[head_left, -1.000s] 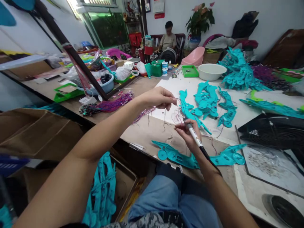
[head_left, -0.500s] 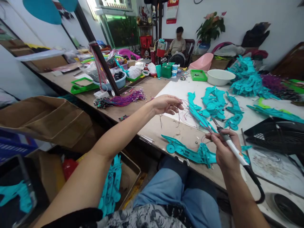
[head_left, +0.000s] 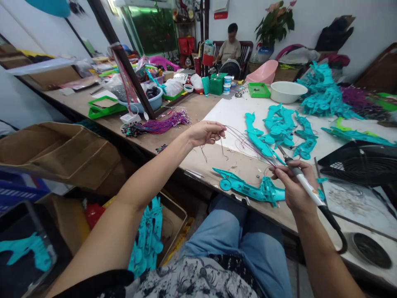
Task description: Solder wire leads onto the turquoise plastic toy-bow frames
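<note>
My left hand [head_left: 208,133] is stretched out over the table, its fingers closed on one end of some thin dark wires [head_left: 240,138]. The wires run across to my right hand [head_left: 294,182], which pinches their other end. That same hand also holds a soldering iron [head_left: 305,188] with a white and grey handle, its tip pointing up and left. Beneath the wires lies a turquoise plastic part [head_left: 259,138]. Another turquoise part [head_left: 245,188] lies along the table's near edge, left of my right hand.
Behind are more turquoise parts [head_left: 281,124], a white basin [head_left: 288,92] and a green tray [head_left: 259,90]. A bundle of purple wires [head_left: 167,122] lies left. A black fan [head_left: 359,165] sits right. A person [head_left: 230,49] sits at the back.
My left hand has moved left, drawing the wires out longer and straighter between my hands. My right hand still holds the soldering iron. The camera view has shifted slightly.
</note>
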The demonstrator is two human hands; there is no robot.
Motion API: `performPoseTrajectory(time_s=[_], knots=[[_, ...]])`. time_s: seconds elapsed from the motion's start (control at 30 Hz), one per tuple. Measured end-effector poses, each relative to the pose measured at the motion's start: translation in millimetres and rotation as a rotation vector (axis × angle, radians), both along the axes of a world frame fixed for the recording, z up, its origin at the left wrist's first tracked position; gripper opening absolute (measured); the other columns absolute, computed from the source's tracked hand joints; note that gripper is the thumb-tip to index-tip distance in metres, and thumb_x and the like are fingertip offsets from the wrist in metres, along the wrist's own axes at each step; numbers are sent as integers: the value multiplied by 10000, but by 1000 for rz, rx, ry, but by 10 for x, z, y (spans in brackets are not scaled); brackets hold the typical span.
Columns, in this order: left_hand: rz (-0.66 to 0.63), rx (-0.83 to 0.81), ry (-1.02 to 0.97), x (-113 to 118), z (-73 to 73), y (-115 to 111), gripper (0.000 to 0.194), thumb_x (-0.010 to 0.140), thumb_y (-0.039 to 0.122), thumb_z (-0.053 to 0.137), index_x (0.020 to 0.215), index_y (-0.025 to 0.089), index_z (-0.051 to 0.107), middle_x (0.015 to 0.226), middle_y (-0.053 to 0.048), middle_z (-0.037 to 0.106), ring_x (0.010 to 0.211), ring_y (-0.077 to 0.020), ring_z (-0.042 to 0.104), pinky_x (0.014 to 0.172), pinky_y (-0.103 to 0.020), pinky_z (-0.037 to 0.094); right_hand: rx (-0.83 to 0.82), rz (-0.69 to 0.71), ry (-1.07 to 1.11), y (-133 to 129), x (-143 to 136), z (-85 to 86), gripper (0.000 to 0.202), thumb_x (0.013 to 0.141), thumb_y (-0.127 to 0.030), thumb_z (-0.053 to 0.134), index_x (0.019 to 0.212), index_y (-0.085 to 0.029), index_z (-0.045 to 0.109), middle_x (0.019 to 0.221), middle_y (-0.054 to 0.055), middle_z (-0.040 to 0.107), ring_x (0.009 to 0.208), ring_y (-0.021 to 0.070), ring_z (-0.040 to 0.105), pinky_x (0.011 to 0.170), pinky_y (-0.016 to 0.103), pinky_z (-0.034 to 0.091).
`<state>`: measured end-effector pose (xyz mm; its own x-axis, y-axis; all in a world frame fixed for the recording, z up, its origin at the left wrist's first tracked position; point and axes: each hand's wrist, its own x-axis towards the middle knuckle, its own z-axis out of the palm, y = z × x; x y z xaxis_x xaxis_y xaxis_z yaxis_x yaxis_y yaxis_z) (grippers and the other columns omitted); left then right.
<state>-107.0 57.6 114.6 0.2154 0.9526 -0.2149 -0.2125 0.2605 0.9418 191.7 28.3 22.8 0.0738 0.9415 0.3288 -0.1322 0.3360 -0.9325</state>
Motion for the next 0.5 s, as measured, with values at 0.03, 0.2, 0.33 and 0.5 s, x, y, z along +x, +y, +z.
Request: performPoseTrajectory(time_s=[0.03,0.2,0.33,0.5], knots=[[11,1,0,-26,-32,-2,29,806,86,622,791,92,646,657,-34,637,473,-48,517,393,-152,282,-7,12,5,-3,-4,-9,433,603,-226,801,928,-245,515,702,-49,707,698,191,720,555,269,537],[53,6,21,-127,-162,-4,12,763,115,657,766,108,647,670,-34,626,476,-35,473,377,-151,223,-29,29,-6,-7,-25,-58,427,609,-197,793,936,-246,523,739,-36,721,746,180,723,581,242,533],[59,13,65,-185,-232,-23,94,701,147,706,768,126,643,613,2,559,432,-22,387,375,-158,196,-27,43,-45,-6,-49,-62,401,653,-228,780,952,-245,512,770,-26,729,769,180,724,628,261,547],[182,45,312,-486,-364,-97,166,659,263,726,704,153,610,525,27,473,405,-44,306,387,-203,183,-12,-16,-166,-103,14,-61,243,798,-340,688,942,-235,523,832,11,740,810,192,722,643,299,573]])
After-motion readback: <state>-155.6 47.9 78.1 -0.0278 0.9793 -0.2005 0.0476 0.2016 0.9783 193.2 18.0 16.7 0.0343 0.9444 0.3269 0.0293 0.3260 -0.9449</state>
